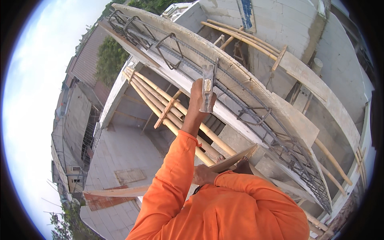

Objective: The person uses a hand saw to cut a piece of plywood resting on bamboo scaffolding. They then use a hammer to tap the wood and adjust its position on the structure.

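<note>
My left hand is raised at arm's length over the beam formwork and is closed round a hammer. The metal head of the hammer faces up towards me and hides most of the handle. Close to my body, my right hand is closed at the edge of a wooden plank; its fingers are partly hidden. Just beyond the hammer runs a long cage of steel rebar with square stirrups, lying between boards. A pale form board stands along its far side.
Bamboo poles, joined by a short wooden crosspiece, span an opening below. My bare feet show beside the plank. Block walls stand at left, and more bamboo lies beyond the beam. The drop at left shows rooftops far down.
</note>
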